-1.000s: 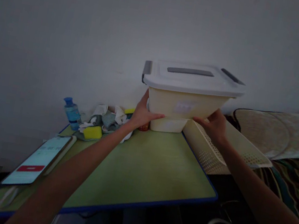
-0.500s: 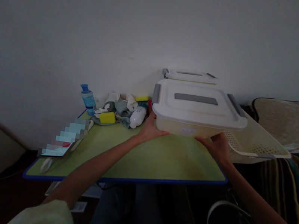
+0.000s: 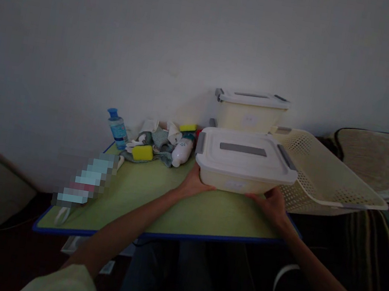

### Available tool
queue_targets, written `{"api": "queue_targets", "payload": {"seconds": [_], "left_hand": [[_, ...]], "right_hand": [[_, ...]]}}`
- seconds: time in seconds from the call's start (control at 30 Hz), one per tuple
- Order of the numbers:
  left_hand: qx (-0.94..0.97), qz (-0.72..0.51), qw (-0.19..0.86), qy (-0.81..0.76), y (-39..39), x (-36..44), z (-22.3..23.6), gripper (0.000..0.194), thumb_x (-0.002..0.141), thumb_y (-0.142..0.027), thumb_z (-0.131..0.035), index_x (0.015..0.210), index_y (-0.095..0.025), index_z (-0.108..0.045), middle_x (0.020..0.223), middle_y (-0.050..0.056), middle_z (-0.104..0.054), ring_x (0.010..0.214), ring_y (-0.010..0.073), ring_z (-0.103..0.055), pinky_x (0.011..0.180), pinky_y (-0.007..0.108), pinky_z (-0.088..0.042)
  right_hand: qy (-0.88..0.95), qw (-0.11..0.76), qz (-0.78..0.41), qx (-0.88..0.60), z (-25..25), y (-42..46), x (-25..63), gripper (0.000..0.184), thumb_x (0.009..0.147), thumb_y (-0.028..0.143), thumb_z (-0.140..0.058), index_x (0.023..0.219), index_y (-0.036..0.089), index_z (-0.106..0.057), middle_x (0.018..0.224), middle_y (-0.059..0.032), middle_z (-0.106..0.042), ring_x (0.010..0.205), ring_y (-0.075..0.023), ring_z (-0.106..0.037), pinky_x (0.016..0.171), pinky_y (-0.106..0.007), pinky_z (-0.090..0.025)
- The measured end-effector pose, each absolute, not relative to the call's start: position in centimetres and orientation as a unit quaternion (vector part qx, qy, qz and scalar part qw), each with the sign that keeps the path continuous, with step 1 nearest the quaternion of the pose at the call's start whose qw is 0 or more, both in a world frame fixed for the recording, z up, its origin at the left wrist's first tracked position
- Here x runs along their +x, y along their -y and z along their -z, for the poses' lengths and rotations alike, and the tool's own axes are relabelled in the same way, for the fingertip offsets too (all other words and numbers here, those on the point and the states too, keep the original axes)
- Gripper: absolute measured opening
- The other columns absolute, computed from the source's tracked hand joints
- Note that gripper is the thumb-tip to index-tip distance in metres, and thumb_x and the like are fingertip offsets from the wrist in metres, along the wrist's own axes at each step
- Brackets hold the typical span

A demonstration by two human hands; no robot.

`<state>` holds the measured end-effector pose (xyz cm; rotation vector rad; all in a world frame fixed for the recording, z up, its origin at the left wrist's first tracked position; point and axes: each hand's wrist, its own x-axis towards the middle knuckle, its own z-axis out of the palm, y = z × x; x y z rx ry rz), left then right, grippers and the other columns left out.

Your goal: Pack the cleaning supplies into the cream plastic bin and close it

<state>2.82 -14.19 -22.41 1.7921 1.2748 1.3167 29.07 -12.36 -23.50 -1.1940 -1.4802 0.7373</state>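
Holding the front storage box [image 3: 232,184] near the counter's [image 3: 212,217] right edge, the left hand [image 3: 193,183] and right hand [image 3: 275,206] cup its lower corners; surface contact is unclear. Apply even pressure; maintain a level lid [image 3: 241,164]. Count: storage boxes, at least two, including the rear storage box [image 3: 248,118]; basket [image 3: 322,180], one; yellow sponges [image 3: 142,152], two; bottles [image 3: 118,133], two.

No word or number is legible from here. The gripped box [image 3: 246,166] carries a faint smudge of a label [image 3: 241,185], as does the rear box [image 3: 234,112] beyond the grip; left of it, markings on the blue bottle [image 3: 118,132] and white bottle [image 3: 181,152] blur.
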Motion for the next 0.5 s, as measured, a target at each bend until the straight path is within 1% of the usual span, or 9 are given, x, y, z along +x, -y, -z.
{"api": "queue_targets", "payload": {"seconds": [0.2,0.37,0.5], "left_hand": [[0.67,-0.482,0.294,-0.482,14.3,2.5,22.5,0.091,0.047,-0.041,-0.078,0.123,-0.019,-0.032,0.129,0.013,-0.044,0.119,0.0326,-0.043,0.101,0.048,-0.034],[0.674,-0.473,0.304,-0.478,14.1,2.4,22.6,0.092,0.048,-0.039,-0.077,0.124,-0.019,-0.031,0.13,0.012,-0.043,0.12,0.0346,-0.041,0.102,0.047,-0.033],[0.676,-0.468,0.317,-0.472,13.9,2.3,22.9,0.088,0.048,-0.038,-0.077,0.122,-0.02,-0.033,0.128,0.012,-0.045,0.118,0.0341,-0.043,0.102,0.046,-0.034]], "right_hand": [[0.613,0.519,-0.296,-0.516,24.1,12.3,28.9,0.06,0.042,0.038,-0.081,0.091,0.019,-0.052,0.097,-0.0103,-0.065,0.09,-0.0293,-0.063,0.082,-0.047,-0.052],[0.616,0.502,-0.297,-0.53,23.4,12.9,28.6,0.06,0.044,0.037,-0.08,0.093,0.02,-0.051,0.097,-0.0104,-0.065,0.09,-0.0298,-0.063,0.079,-0.045,-0.054],[0.634,0.477,-0.256,-0.552,23.1,13.2,28.5,0.061,0.044,0.039,-0.079,0.094,0.02,-0.051,0.1,-0.0116,-0.063,0.093,-0.0321,-0.06,0.08,-0.048,-0.052]]}}
